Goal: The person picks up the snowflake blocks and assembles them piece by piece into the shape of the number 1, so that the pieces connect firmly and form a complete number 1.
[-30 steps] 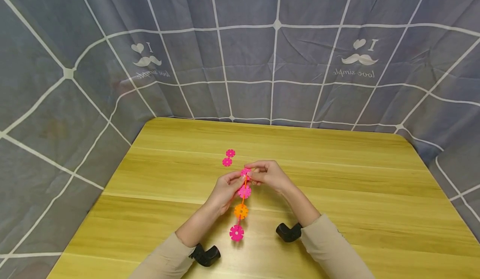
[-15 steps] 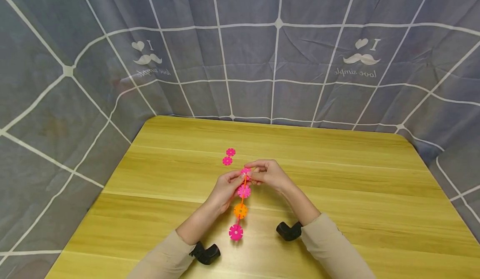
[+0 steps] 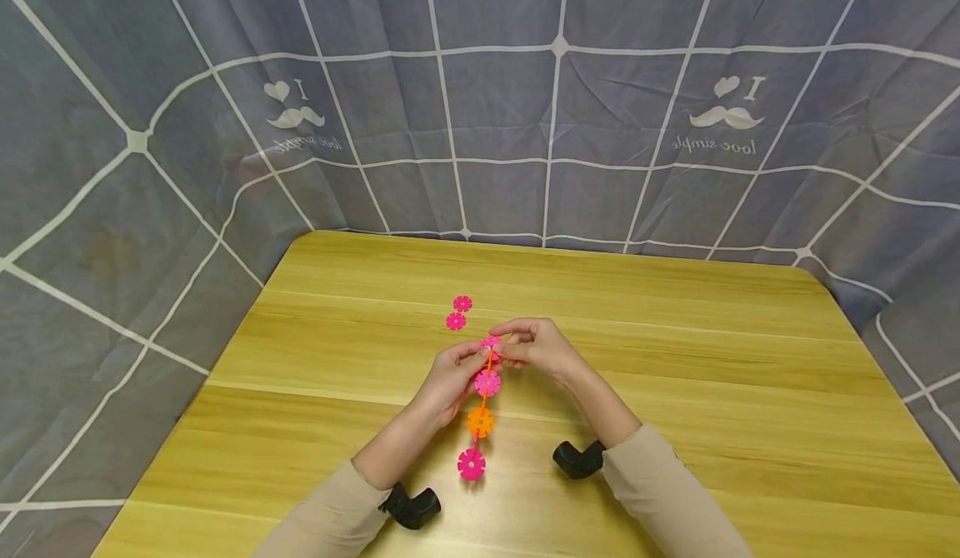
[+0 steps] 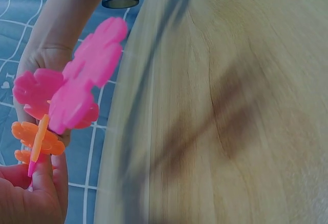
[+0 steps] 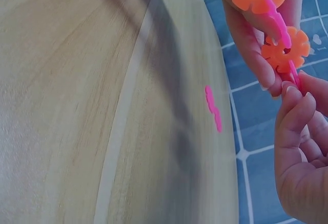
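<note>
A chain of slotted flower-shaped discs in pink and orange runs toward the front of the table, with an orange disc (image 3: pixel 481 422) in its middle and a pink disc (image 3: pixel 471 464) at its near end. My left hand (image 3: pixel 448 381) pinches the chain close to its far end. Opposite it, my right hand (image 3: pixel 546 350) pinches the far pink disc (image 3: pixel 491 345) between thumb and fingers. Up close in the right wrist view, the right fingertips hold a pink disc (image 5: pixel 293 73) slotted into an orange one (image 5: pixel 285 49). Fingers partly cover that joint.
Two loose pink discs, a far one (image 3: pixel 462 303) and a nearer one (image 3: pixel 456 321), lie beyond the hands on the wooden table (image 3: pixel 712 358). A grey curtain (image 3: pixel 495 108) with white lines hangs behind the table. Black wrist cameras stick out under both forearms.
</note>
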The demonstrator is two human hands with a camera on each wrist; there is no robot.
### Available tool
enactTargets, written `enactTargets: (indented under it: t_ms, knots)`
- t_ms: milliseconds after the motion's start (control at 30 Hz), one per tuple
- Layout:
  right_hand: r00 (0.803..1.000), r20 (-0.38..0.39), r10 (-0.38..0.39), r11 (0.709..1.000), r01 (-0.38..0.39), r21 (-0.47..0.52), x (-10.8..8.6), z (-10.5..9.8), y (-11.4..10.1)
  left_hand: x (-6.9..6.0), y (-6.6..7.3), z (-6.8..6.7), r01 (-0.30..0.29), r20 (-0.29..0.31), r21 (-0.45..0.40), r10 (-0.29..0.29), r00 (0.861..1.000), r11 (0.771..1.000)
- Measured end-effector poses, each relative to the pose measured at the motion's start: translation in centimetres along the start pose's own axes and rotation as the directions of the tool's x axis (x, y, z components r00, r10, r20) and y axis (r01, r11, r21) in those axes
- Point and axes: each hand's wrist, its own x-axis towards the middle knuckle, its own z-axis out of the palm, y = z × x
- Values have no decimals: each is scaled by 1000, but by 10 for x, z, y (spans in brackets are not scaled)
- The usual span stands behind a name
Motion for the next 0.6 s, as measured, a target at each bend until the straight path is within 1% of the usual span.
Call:
enactTargets:
  t_ms: [133, 233, 400, 600]
  knots:
    - [1000, -2, 21, 1000, -21, 7, 4, -2, 0, 1, -1, -2, 4, -3, 6, -4, 1000, 1000]
    - [999, -8, 39, 999, -39, 28, 8, -5, 0, 1, -1, -5, 4, -18, 20, -4, 1000, 1000]
    - [998, -6, 70, 996, -70, 58, 18, -7, -1, 1, 0, -12, 11, -73, 40, -8, 997, 999]
    - [995, -12, 102, 993, -101, 55, 32, -6, -2, 1, 6, -23, 16, -122, 33, -12, 992, 999]
